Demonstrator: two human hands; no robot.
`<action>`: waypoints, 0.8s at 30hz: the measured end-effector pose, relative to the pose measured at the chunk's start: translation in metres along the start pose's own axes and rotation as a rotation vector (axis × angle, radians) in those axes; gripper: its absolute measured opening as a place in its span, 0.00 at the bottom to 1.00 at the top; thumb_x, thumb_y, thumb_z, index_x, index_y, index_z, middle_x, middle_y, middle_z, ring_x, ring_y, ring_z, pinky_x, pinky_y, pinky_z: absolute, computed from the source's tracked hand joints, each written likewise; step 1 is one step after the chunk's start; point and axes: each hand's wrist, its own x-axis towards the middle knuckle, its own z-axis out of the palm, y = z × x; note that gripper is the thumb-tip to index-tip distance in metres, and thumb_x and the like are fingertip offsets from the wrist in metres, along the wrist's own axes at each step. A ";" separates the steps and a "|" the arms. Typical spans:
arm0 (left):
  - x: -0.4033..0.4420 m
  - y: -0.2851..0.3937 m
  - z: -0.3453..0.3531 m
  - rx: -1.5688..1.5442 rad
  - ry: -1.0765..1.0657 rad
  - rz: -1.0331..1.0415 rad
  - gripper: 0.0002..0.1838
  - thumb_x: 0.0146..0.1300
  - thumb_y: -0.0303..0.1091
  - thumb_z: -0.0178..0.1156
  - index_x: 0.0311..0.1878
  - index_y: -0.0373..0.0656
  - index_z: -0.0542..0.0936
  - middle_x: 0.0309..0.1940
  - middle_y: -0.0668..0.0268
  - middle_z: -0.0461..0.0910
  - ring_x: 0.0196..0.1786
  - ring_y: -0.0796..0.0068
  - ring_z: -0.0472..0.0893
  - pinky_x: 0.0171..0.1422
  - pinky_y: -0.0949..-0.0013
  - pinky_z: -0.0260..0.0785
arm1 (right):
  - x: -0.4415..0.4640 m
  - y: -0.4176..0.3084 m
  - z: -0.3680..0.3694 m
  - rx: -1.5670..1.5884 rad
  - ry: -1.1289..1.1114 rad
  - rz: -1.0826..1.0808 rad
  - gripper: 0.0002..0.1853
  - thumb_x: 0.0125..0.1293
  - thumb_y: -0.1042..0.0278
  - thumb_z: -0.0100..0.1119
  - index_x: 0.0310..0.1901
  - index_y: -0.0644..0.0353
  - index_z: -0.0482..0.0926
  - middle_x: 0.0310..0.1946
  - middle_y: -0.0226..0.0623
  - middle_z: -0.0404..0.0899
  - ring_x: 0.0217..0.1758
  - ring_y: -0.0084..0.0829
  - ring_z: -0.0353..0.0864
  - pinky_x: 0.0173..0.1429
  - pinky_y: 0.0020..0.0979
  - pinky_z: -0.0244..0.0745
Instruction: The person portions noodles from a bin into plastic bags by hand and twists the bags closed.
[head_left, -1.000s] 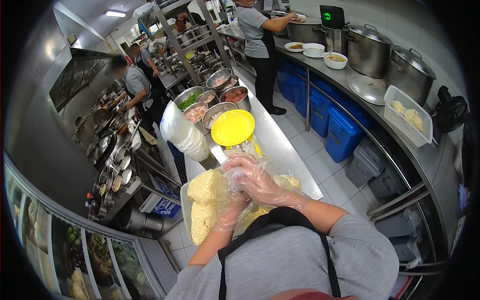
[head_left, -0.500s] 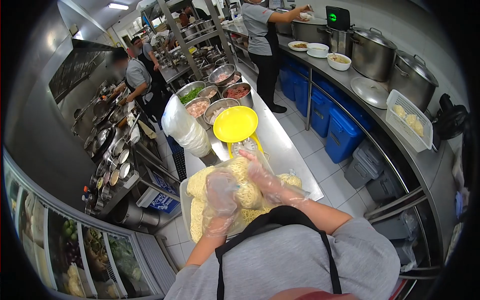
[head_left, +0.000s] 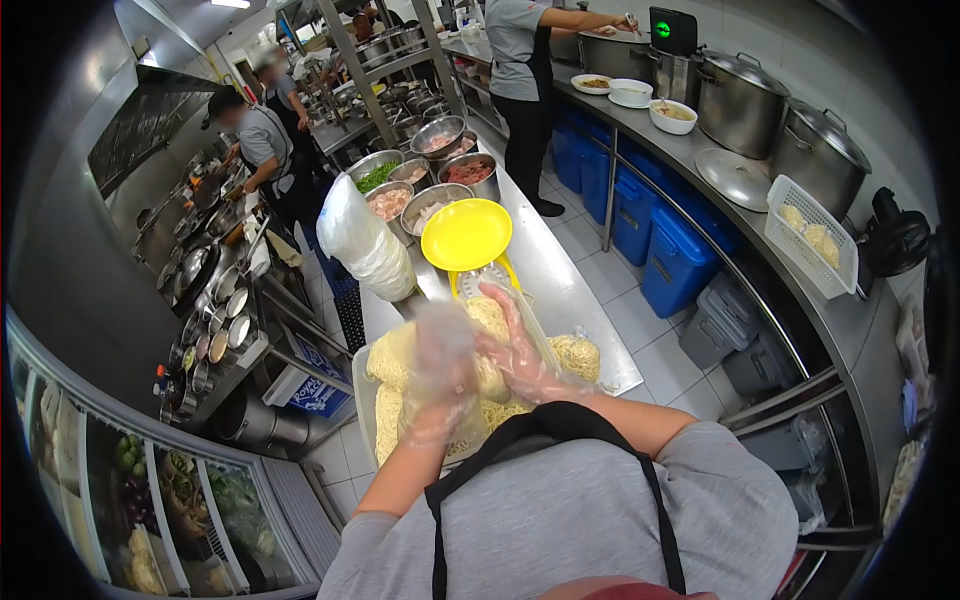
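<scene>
Both my hands wear clear plastic gloves over a tub (head_left: 365,425) of pale yellow noodles. A clear plastic bag of noodles (head_left: 490,378) sits between my hands, partly hidden by them. My right hand (head_left: 522,360) curves around the bag's right side, gripping it. On the left, my left hand (head_left: 445,350) is smeared by motion against the bag, its fingers unclear. More noodles (head_left: 392,362) fill the tub's left side. Another bagged noodle portion (head_left: 575,357) rests on the steel table right of the tub. Beyond my hands stands a scale with a yellow pan (head_left: 466,235).
A stack of clear plastic bags (head_left: 365,240) stands left of the scale. Steel bowls of meat (head_left: 470,172) and chopped greens (head_left: 376,176) are behind it. At right, a counter holds pots (head_left: 745,100) and a white basket (head_left: 812,240) of noodles. Co-workers (head_left: 520,80) stand farther off.
My left hand has moved quickly and blurred. My right hand has turned inward and closed around the bag. The view has shifted slightly.
</scene>
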 end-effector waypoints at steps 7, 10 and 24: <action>0.011 -0.014 -0.007 0.245 -0.050 0.217 0.15 0.58 0.24 0.56 0.50 0.36 0.75 0.43 0.56 0.79 0.45 0.60 0.78 0.50 0.63 0.69 | 0.024 -0.042 -0.011 -0.562 -0.293 -0.083 0.37 0.61 0.43 0.58 0.67 0.55 0.61 0.71 0.55 0.46 0.75 0.58 0.39 0.73 0.52 0.40; 0.002 -0.004 -0.003 0.212 -0.226 -0.043 0.15 0.56 0.25 0.57 0.48 0.39 0.76 0.43 0.55 0.78 0.47 0.57 0.78 0.51 0.59 0.68 | 0.031 -0.050 -0.009 -0.779 -0.356 -0.288 0.29 0.64 0.50 0.58 0.62 0.56 0.67 0.68 0.50 0.54 0.74 0.52 0.45 0.73 0.48 0.43; 0.046 0.019 -0.019 0.339 -0.149 0.241 0.13 0.58 0.27 0.53 0.47 0.35 0.76 0.45 0.55 0.77 0.48 0.52 0.75 0.56 0.56 0.64 | 0.055 -0.151 -0.046 0.046 -0.110 -0.340 0.17 0.74 0.56 0.40 0.35 0.59 0.74 0.42 0.41 0.76 0.48 0.31 0.75 0.57 0.34 0.69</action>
